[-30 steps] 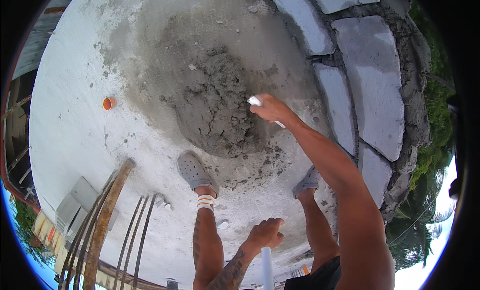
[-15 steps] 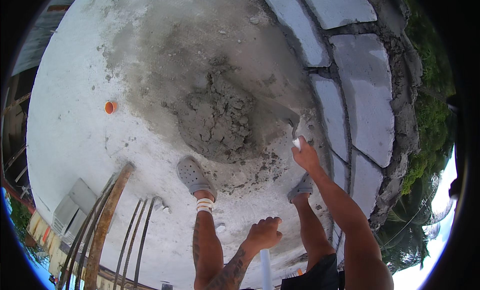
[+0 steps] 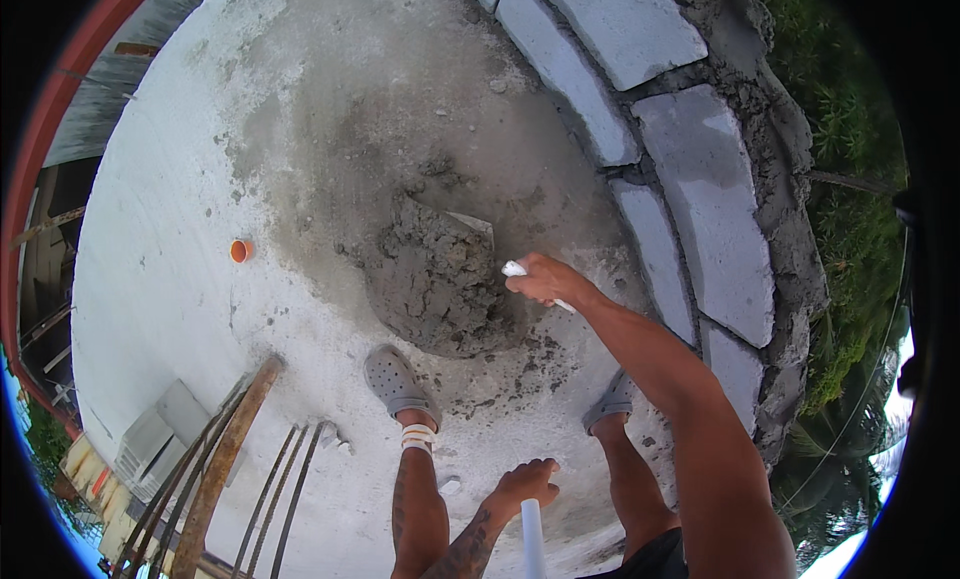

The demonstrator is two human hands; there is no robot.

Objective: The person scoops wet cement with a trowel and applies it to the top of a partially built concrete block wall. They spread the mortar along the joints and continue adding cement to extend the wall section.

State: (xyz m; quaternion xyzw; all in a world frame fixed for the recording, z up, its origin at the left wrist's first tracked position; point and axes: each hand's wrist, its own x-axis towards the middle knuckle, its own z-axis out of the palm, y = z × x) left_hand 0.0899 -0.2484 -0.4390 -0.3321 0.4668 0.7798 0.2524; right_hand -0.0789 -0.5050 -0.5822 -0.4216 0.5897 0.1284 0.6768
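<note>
My right hand (image 3: pixel 541 279) is closed around the white handle (image 3: pixel 515 270) of a trowel. Its flat blade (image 3: pixel 470 223) lies against the upper right of a lumpy grey mortar mound (image 3: pixel 430 279), partly hidden in it. Lower down, between my legs, my left hand (image 3: pixel 522 487) has its fingers curled near the end of a pale pipe (image 3: pixel 532 539); whatever they may hold is hidden. The mound sits on damp, stained concrete (image 3: pixel 300 109) just beyond my grey clogs (image 3: pixel 392 379).
Pale slabs (image 3: pixel 705 209) set in rough mortar run along the right, with greenery (image 3: pixel 840 179) beyond. An orange cup (image 3: pixel 241 251) is on the floor at left. Rusty rebar and a bar (image 3: pixel 230 449) rise at lower left beside grey plastic-looking pieces (image 3: pixel 160 429). A red beam (image 3: pixel 25 209) edges the left.
My right hand swung out to the right with the trowel, then came back left, bringing the blade onto the mound. My left hand stays low. The whole view has shifted somewhat.
</note>
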